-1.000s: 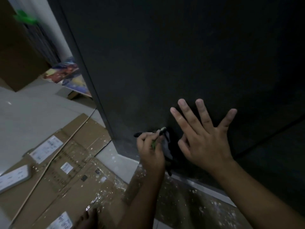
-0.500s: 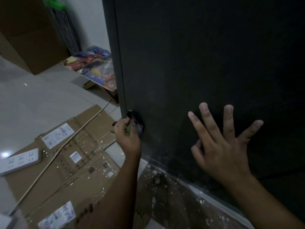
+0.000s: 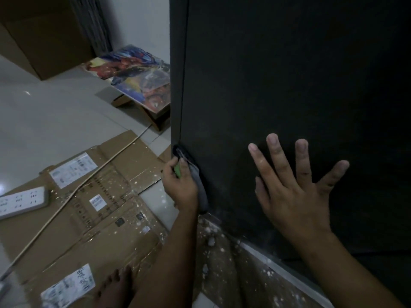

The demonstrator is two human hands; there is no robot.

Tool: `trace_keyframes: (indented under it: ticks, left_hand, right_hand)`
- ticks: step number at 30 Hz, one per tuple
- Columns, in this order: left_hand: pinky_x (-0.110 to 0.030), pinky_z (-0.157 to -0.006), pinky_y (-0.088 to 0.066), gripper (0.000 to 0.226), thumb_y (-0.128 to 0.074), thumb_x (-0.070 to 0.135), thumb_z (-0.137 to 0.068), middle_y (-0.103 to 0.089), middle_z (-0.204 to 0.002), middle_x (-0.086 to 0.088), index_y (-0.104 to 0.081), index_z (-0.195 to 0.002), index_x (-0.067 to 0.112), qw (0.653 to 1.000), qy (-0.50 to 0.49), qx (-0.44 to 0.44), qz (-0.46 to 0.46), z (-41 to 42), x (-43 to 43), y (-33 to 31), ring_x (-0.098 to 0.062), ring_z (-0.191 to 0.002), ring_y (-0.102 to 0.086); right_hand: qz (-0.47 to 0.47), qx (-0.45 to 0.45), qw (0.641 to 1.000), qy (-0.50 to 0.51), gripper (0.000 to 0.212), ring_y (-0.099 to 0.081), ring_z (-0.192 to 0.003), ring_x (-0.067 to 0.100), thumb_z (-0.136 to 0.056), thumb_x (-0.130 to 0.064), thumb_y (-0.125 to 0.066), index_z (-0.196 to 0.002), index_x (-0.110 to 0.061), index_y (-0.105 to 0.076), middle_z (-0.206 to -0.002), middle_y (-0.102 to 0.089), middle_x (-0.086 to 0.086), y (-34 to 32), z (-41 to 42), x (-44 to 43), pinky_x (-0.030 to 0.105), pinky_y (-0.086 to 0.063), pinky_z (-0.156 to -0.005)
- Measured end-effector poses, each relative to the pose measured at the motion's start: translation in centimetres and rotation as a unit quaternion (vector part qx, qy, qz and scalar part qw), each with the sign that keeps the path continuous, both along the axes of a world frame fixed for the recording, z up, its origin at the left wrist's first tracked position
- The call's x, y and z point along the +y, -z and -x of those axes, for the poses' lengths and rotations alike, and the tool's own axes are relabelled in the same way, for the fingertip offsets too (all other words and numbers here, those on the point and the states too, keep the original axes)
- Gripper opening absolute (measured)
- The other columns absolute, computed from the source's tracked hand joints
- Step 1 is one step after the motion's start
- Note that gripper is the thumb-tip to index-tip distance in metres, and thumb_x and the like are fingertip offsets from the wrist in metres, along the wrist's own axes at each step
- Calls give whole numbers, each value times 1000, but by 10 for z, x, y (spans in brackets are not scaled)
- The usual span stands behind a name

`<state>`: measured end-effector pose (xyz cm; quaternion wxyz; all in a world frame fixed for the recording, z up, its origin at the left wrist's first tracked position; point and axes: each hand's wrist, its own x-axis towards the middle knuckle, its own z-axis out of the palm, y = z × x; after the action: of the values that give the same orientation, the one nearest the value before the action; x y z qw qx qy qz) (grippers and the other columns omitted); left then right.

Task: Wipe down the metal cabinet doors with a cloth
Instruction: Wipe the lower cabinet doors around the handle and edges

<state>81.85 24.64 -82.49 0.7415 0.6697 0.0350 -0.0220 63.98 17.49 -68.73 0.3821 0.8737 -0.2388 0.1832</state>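
Note:
The dark metal cabinet door (image 3: 278, 85) fills the right half of the view, its left edge running down the middle. My left hand (image 3: 181, 185) grips a dark grey cloth (image 3: 199, 185) with a bit of green showing, pressed against the door's lower left edge near the floor. My right hand (image 3: 291, 187) lies flat on the door, fingers spread and straight, to the right of the cloth.
Flattened cardboard (image 3: 89, 207) speckled with paint covers the floor at the left, with a thin stick (image 3: 73, 194) across it. A white power strip (image 3: 20, 202) lies at the far left. A colourful box (image 3: 138, 81) sits behind. My bare foot (image 3: 115, 290) rests on the cardboard.
My left hand has carried the cloth leftward along the bottom of the door to its left edge. My right hand has stayed flat on the door.

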Motion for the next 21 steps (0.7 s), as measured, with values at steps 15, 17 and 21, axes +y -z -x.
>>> trace_keyframes:
  ticks: [15,17,21]
  left_hand:
    - [-37,-70,-47,20,-56,18,-95,-59,-82,3,-50,-78,27,986,81,100,-105,-1,18,76,-28,-86,-60]
    - [-42,-79,-53,13,-59,24,-95,-64,-86,5,-56,-83,29,989,53,110,-80,-8,15,70,-25,-90,-63]
    - [-32,-87,-50,18,-62,26,-97,-69,-104,-7,-68,-105,11,998,-11,43,-40,-39,10,47,-21,-98,-64]
  right_hand:
    - [-52,61,997,-17,76,20,-154,26,-94,-46,-42,-162,-28,-13,-171,3,0,16,4,7,61,27,-111]
    - [-50,59,997,-18,75,18,-154,27,-94,-42,-43,-162,-28,-16,-171,0,0,19,3,7,61,27,-111]
    - [-50,53,997,-18,73,18,-154,28,-93,-38,-43,-162,-29,-19,-171,-2,0,20,0,8,62,27,-110]
